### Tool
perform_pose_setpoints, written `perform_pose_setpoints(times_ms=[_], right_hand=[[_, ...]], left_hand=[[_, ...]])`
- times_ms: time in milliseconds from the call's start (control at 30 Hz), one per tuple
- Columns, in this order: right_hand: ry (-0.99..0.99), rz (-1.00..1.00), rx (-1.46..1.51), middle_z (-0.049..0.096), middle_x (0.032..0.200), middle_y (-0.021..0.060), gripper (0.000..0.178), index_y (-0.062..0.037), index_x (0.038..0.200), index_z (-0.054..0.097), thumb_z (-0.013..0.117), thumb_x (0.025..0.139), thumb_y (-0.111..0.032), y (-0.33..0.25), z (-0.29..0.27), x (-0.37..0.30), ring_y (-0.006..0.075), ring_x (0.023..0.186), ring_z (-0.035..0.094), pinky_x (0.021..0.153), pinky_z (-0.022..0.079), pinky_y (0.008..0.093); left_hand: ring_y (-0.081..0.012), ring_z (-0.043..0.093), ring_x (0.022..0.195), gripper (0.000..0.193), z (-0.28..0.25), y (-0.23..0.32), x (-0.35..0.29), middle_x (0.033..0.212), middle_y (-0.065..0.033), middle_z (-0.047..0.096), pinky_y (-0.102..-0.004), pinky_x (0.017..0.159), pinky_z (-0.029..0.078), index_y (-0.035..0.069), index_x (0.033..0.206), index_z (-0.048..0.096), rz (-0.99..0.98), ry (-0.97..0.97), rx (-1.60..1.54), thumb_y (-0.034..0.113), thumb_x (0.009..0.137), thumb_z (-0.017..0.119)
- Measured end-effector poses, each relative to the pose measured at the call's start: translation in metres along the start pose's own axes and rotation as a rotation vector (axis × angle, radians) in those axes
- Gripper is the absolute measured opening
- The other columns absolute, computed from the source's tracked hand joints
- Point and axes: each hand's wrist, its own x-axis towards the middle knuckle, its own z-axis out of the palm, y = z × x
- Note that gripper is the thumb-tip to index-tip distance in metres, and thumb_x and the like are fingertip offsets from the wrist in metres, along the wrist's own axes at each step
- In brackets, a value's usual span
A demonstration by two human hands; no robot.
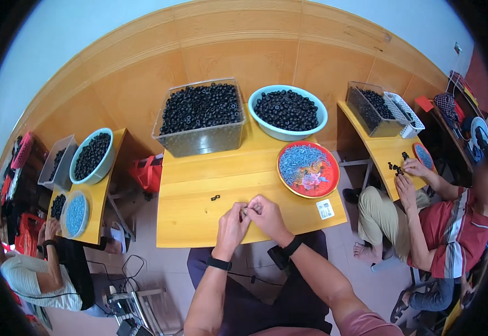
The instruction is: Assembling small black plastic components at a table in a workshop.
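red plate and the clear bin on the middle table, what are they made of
Red plate: looks like glossy plastic, though enamelled metal is possible; even colour, thin orange rim. Clear bin: transparent plastic, likely rigid; the black pieces show through its walls. Table: wood or wood-look laminate, smooth yellow.

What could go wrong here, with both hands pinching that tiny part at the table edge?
1. The small part sits between the left hand and right hand close to the table's near edge; a slip could likely drop it to the floor.
2. The loose black piece beside the hands could be knocked off.
3. The red plate lies near the right forearm; a sweep might spill it.
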Motion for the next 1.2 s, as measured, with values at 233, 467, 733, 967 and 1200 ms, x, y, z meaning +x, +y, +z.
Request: perform_pose_setpoints(times_ms=[233, 467, 733, 967, 1200], right_hand=[[0.031, -0.058, -0.17, 0.07, 0.073, 0.0103, 0.01, -0.0007, 0.087, 0.062, 0.069, 0.084, -0.007, -0.003, 0.003, 0.0, 0.0166, 0.067, 0.069, 0.063, 0.053, 0.0316], [0.053, -0.112, -0.154, 0.062, 0.069, 0.0015, 0.007, 0.0011, 0.087, 0.06, 0.067, 0.087, -0.002, -0.001, 0.005, -0.003, 0.0033, 0.062, 0.056, 0.054, 0.044, 0.0242], [-0.012, -0.018, -0.21, 0.071, 0.076, 0.0101, 0.012, 0.0009, 0.089, 0.063, 0.07, 0.087, -0.009, -0.004, 0.0, -0.004, 0.0153, 0.071, 0.071, 0.066, 0.055, 0.0306], [0.005, -0.073, -0.136, 0.072, 0.079, 0.0104, 0.012, 0.001, 0.092, 0.063, 0.071, 0.086, -0.007, 0.01, -0.001, -0.001, 0.0158, 0.072, 0.071, 0.067, 0.056, 0.0301], [0.027, -0.092, -0.061, 0.071, 0.088, 0.0057, 0.01, 0.0031, 0.099, 0.065, 0.068, 0.091, -0.001, 0.009, -0.003, 0.0, 0.0067, 0.078, 0.065, 0.069, 0.053, 0.0238]], left_hand=[[-0.0349, 0.066, 0.068, 0.03, -0.002, -0.002, -0.001, 0.073, -0.0166, 0.063, -0.0435, 0.063, 0.053, 0.004, 0.111, 0.061, -0.034, -0.022, 0.034, 0.006, 0.085, 0.075], [-0.0353, 0.068, 0.07, 0.025, 0.0, -0.006, -0.002, 0.076, -0.0194, 0.065, -0.042, 0.063, 0.054, 0.001, 0.109, 0.058, -0.007, -0.033, 0.059, 0.008, 0.089, 0.071], [-0.0409, 0.068, 0.074, 0.021, 0.002, -0.017, -0.005, 0.08, -0.021, 0.067, -0.0456, 0.065, 0.054, 0.001, 0.106, 0.056, 0.098, 0.002, 0.131, 0.007, 0.09, 0.068], [-0.038, 0.068, 0.072, 0.024, 0.002, -0.004, -0.001, 0.076, -0.0197, 0.066, -0.0446, 0.065, 0.054, 0.002, 0.105, 0.057, -0.025, -0.014, 0.035, 0.008, 0.088, 0.073], [-0.0217, 0.064, 0.062, 0.038, 0.001, -0.003, 0.002, 0.069, -0.013, 0.064, -0.0355, 0.06, 0.052, 0.001, 0.118, 0.06, -0.057, 0.02, -0.081, 0.012, 0.086, 0.077]])
